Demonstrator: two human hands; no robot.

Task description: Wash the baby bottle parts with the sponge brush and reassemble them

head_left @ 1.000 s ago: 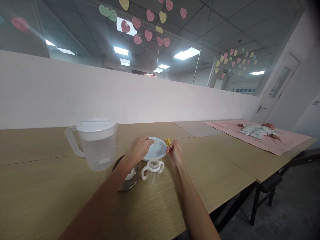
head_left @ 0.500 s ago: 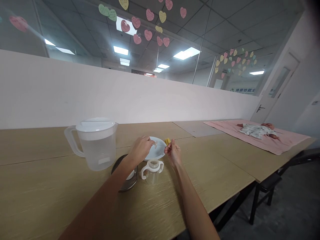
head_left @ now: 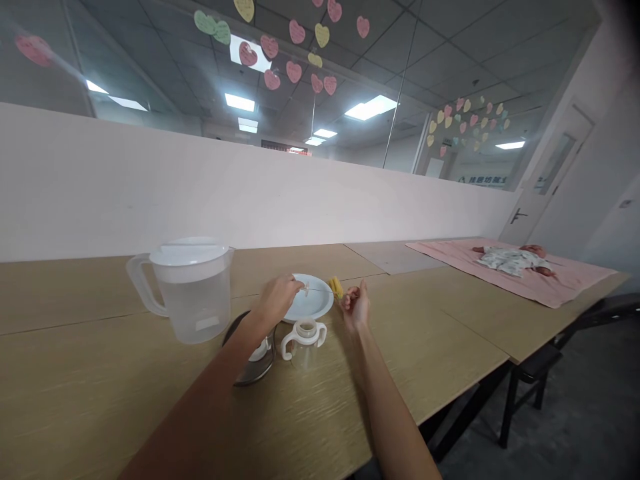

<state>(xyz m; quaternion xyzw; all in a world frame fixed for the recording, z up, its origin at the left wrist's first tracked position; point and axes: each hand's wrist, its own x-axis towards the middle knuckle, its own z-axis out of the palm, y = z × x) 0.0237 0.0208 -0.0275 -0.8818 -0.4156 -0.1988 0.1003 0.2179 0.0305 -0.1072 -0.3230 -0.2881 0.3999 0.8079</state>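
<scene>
My left hand (head_left: 279,297) is closed, pinching a small clear bottle teat (head_left: 306,289) over the white bowl (head_left: 310,307). A thin, wire-like line runs from the teat across the bowl towards my other hand. My right hand (head_left: 357,307) is raised at the bowl's right, fingers curled and thumb up; what lies in them is too small to make out. Just behind it is a yellow sponge-like piece (head_left: 335,287). In front of the bowl stands a clear baby bottle (head_left: 306,343), uncapped, with two white handles.
A lidded translucent pitcher (head_left: 197,293) stands at the left. A round metal dish (head_left: 257,373), holding a white part, sits partly under my left forearm. Far right, a baby-like figure (head_left: 510,261) lies on a pink mat (head_left: 540,290). A white wall (head_left: 250,193) rises behind the table.
My right hand has moved slightly right, away from the bowl and the yellow piece, and its palm has turned. My left hand has shifted slightly left with the teat.
</scene>
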